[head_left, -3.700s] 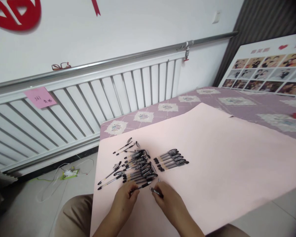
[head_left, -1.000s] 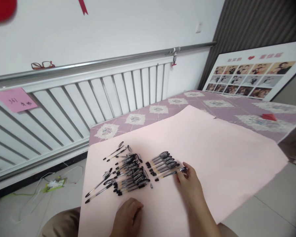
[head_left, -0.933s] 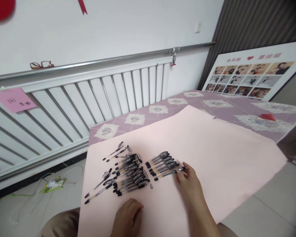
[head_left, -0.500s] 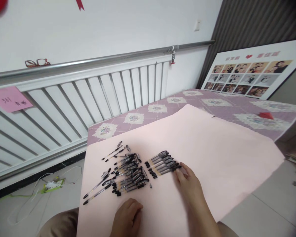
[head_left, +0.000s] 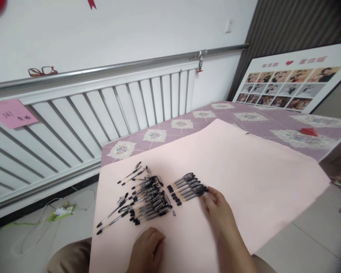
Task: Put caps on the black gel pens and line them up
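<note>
A short row of black-capped pens (head_left: 186, 186) lies side by side on a pink sheet (head_left: 244, 170). At the right end of this row, my right hand (head_left: 216, 201) has its thumb and fingers closed on the end of the nearest pen. To the left is a loose, overlapping heap of clear-barrelled pens (head_left: 150, 199) with black caps and grips. Two pens (head_left: 112, 222) lie slanted at the heap's left side. Just below the heap, my left hand (head_left: 149, 244) rests on the sheet with fingers curled in, and nothing shows in it.
A small pointed piece (head_left: 174, 213) lies between heap and row. Beneath the sheet is a purple patterned tablecloth (head_left: 170, 131) with a red folded item (head_left: 309, 132). Behind stand a white radiator (head_left: 147, 98) and a photo board (head_left: 290, 83). A power strip (head_left: 63, 212) lies on the floor.
Both hands stay almost where they were, the right one still at the row's end. The pens look unmoved; the view has shifted slightly.
</note>
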`<state>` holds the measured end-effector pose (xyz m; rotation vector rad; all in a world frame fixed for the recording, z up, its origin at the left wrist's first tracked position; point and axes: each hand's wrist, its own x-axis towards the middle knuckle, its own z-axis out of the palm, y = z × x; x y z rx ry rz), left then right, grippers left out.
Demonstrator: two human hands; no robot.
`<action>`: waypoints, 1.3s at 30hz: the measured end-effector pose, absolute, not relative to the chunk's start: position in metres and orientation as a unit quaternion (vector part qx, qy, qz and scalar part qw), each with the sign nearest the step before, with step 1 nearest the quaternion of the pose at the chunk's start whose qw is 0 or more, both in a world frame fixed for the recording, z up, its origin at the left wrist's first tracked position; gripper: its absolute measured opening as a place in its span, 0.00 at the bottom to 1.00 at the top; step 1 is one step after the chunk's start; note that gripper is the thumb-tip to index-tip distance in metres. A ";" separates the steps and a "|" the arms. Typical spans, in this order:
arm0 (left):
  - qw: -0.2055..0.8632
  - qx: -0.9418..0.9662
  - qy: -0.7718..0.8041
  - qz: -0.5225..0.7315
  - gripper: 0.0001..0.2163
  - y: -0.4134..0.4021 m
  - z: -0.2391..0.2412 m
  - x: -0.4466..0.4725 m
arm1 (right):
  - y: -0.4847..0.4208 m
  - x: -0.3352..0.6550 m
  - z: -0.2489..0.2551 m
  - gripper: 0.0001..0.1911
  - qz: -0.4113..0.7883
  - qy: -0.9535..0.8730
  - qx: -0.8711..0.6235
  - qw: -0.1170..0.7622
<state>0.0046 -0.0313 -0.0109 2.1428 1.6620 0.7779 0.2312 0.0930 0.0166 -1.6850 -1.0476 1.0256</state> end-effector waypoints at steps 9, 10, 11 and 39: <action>0.175 0.740 0.590 0.271 0.08 -0.033 -0.006 0.006 | 0.078 0.214 0.005 0.12 0.294 -0.617 -0.592 0.428; 0.175 0.738 0.592 0.271 0.08 -0.033 -0.006 0.006 | 0.073 0.208 0.005 0.11 0.284 -0.659 -0.569 0.402; 0.174 0.737 0.595 0.271 0.08 -0.033 -0.006 0.006 | 0.068 0.201 0.005 0.11 0.272 -0.693 -0.549 0.380; 0.152 0.661 0.730 0.085 0.10 -0.005 0.017 -0.007 | 0.046 0.170 0.000 0.09 0.172 -0.814 -0.535 0.143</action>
